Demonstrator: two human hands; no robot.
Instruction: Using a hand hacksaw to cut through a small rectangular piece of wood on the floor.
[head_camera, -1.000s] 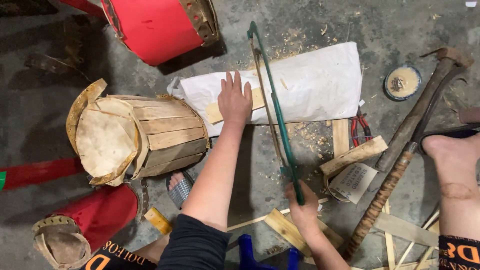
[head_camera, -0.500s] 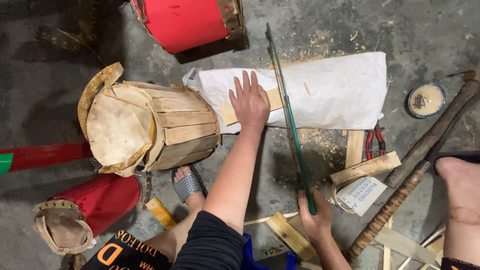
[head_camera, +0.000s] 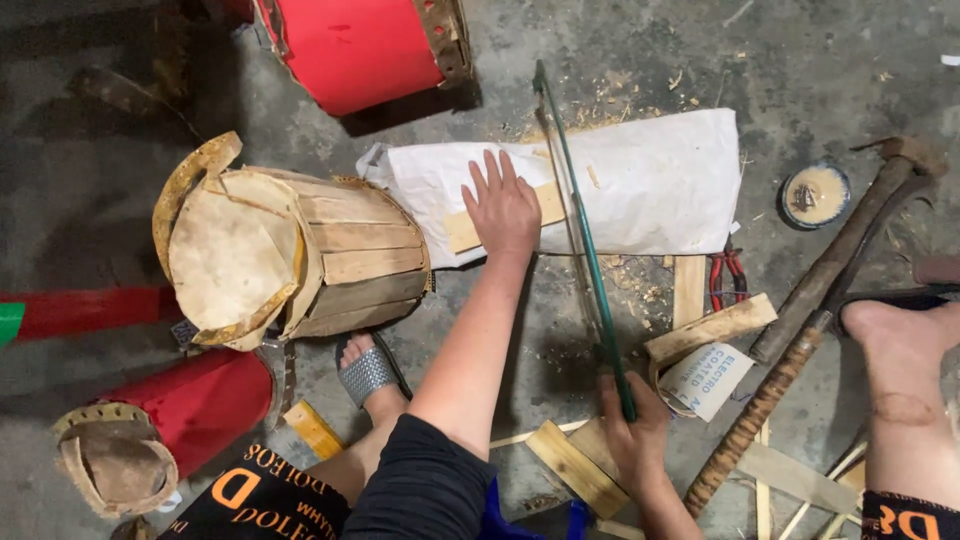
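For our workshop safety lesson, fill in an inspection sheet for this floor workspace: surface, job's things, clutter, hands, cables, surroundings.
Surface: concrete floor, sawdust near the white sack.
Job's things: wooden strip lying on the sack; green-framed saw across it.
Clutter: hammer, red pliers, small round tin, wood offcuts, tape roll.
Hands: left hand flat on the strip; right hand gripping the saw handle.
Cables: nothing seen.
Surroundings: unpainted wooden drum, red drums, sandalled foot.
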